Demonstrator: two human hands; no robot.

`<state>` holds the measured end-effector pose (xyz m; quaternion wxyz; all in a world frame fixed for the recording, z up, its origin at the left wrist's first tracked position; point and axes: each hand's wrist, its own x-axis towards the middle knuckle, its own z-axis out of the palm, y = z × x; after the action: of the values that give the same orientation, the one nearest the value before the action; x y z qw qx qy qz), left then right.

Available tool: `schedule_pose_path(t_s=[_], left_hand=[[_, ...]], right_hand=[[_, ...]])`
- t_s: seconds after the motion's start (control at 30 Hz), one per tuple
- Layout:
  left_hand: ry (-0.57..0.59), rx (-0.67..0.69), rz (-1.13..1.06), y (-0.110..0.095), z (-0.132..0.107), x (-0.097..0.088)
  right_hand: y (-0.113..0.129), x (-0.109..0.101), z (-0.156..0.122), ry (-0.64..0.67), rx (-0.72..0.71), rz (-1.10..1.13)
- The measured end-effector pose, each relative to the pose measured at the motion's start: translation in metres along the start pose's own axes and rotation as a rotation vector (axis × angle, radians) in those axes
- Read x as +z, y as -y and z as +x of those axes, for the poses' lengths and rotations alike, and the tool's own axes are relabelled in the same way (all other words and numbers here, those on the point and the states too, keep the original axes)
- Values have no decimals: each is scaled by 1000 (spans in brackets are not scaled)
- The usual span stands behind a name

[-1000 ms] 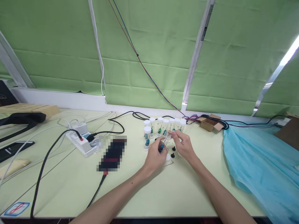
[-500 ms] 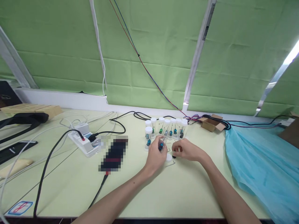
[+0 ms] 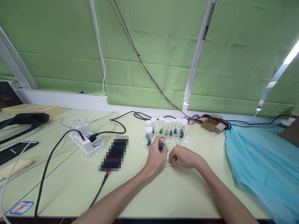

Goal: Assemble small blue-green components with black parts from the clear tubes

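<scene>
My left hand is closed around a clear plastic vial, which is tilted and has a blue and dark piece inside. Just to its right, my right hand rests low over the table with its fingers curled together; whatever they pinch is hidden. A white cap lies between the two hands, partly covered by the right fingertips. Thin metal pieces lie around it. Behind the hands, several clear vials with white lids stand upright, each with a blue, green or dark piece and thin rods inside.
Another white cap lies by the row's right end. A small open cardboard box and blue sheeting are to the right. To the left are a power strip, a blurred dark device, and cables.
My right hand has shifted left and slightly down, onto the cap. The small dark piece under its fingers is now out of sight. My left hand has barely moved.
</scene>
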<state>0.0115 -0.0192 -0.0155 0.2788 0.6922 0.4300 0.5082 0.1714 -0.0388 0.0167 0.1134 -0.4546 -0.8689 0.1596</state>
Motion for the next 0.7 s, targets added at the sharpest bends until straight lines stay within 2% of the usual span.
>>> schedule_pose_path(t_s=[0.3,0.57,0.7], left_hand=[[-5,-23,-37,-3,0,-1],[-5,-14,-22,-2,0,-2],[6,-25,-17,-2,0,-1]], right_hand=[[17,2,3,8,87,-253],[13,13,9,-14,99,-442],[10,15,10,-16,80,-438]])
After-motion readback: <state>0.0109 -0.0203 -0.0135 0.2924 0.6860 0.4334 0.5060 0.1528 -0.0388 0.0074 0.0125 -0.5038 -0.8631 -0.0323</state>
